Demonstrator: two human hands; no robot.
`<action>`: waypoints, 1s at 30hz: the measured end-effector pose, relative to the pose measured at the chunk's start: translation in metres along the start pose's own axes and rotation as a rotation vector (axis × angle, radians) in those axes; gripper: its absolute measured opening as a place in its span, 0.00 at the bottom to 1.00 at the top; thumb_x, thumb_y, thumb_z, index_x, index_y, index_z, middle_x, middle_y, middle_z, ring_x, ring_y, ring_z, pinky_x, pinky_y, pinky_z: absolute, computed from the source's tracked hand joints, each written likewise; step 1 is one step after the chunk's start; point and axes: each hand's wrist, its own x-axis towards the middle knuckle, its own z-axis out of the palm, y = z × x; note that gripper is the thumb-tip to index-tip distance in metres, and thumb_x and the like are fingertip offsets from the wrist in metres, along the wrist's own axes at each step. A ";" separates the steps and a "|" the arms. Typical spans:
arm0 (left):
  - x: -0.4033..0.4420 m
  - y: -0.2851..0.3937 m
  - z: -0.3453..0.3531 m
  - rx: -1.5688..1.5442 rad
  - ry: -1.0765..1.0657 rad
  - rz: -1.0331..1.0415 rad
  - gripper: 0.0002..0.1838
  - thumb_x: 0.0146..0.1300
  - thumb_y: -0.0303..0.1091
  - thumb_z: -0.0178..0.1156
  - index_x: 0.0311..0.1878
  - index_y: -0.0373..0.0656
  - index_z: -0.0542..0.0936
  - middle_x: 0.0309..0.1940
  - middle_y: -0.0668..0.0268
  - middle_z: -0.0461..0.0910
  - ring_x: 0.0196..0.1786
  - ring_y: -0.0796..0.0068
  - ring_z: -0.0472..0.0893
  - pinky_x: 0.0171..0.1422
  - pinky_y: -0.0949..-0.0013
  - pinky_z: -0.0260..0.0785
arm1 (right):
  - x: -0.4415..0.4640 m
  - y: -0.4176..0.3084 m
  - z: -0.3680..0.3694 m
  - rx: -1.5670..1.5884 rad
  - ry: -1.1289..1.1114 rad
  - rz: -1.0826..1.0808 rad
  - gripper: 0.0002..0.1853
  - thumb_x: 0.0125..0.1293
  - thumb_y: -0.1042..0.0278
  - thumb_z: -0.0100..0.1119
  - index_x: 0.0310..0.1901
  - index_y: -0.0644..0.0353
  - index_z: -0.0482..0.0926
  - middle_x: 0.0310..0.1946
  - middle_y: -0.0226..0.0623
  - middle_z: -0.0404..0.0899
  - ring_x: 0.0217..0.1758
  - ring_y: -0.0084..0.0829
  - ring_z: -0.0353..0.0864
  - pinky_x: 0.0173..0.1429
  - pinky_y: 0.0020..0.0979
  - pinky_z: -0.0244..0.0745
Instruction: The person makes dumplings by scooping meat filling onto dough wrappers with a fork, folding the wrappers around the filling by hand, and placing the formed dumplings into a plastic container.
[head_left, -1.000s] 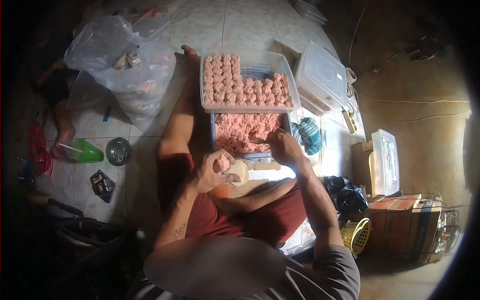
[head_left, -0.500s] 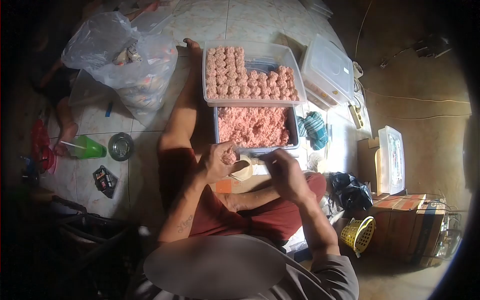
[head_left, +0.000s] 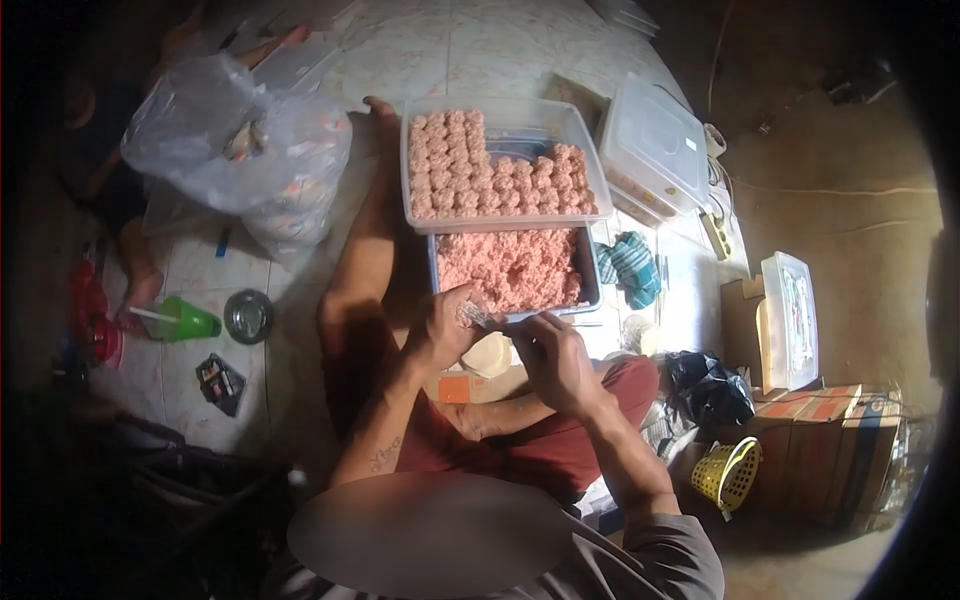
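Note:
My left hand (head_left: 442,328) is closed around a small lump of pink coarse mixture, mostly hidden now by fingers and metal. My right hand (head_left: 556,362) pinches a small metal utensil (head_left: 489,320), its head against the lump in my left palm; whether it is a spoon or a fork I cannot tell. Just beyond my hands is a blue-grey tub (head_left: 598,290) of loose pink mixture (head_left: 510,268). A clear plastic box (head_left: 592,150) rests over its far edge, holding rows of pink balls (head_left: 450,170). A pale round cup-like item (head_left: 487,355) sits below my hands.
A lidded plastic box (head_left: 655,140) and a teal checked cloth (head_left: 632,268) lie to the right. A yellow basket (head_left: 727,475) stands by cardboard boxes (head_left: 815,450). At left are a large plastic bag (head_left: 235,140), a green cup (head_left: 190,320), a glass ashtray (head_left: 248,316) and another person's foot (head_left: 143,288).
My right hand has moved left towards my left hand, bringing the utensil onto the lump. The view has shifted slightly, so the boxes appear lower.

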 end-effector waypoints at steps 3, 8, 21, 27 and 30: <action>0.019 0.018 -0.006 0.188 -0.024 -0.021 0.21 0.55 0.30 0.78 0.47 0.39 0.77 0.38 0.66 0.83 0.39 0.76 0.80 0.44 0.67 0.75 | -0.003 -0.005 -0.020 0.076 0.140 0.176 0.07 0.72 0.79 0.56 0.47 0.67 0.83 0.35 0.41 0.81 0.39 0.29 0.80 0.45 0.31 0.75; 0.078 0.041 -0.030 0.359 -0.156 0.162 0.31 0.55 0.36 0.79 0.61 0.38 0.79 0.54 0.59 0.84 0.52 0.67 0.84 0.59 0.63 0.77 | -0.031 0.068 -0.038 0.429 0.529 0.381 0.08 0.74 0.77 0.57 0.51 0.67 0.81 0.33 0.26 0.77 0.30 0.15 0.70 0.33 0.19 0.66; 0.391 -0.044 0.006 1.005 -0.043 0.177 0.30 0.60 0.60 0.69 0.44 0.36 0.82 0.45 0.46 0.85 0.50 0.51 0.84 0.56 0.55 0.74 | -0.097 0.162 -0.053 0.782 0.972 0.657 0.06 0.74 0.72 0.60 0.48 0.64 0.78 0.32 0.27 0.77 0.27 0.14 0.70 0.29 0.18 0.65; 0.402 -0.006 0.041 0.998 -0.242 -0.221 0.45 0.68 0.73 0.49 0.31 0.28 0.82 0.45 0.31 0.82 0.52 0.42 0.83 0.64 0.52 0.71 | -0.102 0.163 -0.063 0.745 0.942 0.682 0.07 0.74 0.74 0.59 0.49 0.66 0.80 0.34 0.27 0.78 0.29 0.18 0.73 0.33 0.22 0.70; 0.370 0.006 0.037 1.056 -0.177 -0.151 0.39 0.69 0.66 0.55 0.40 0.26 0.81 0.46 0.32 0.82 0.54 0.39 0.83 0.63 0.50 0.72 | -0.091 0.171 -0.061 0.410 0.783 0.636 0.07 0.74 0.75 0.58 0.48 0.69 0.81 0.36 0.28 0.80 0.32 0.22 0.76 0.37 0.26 0.73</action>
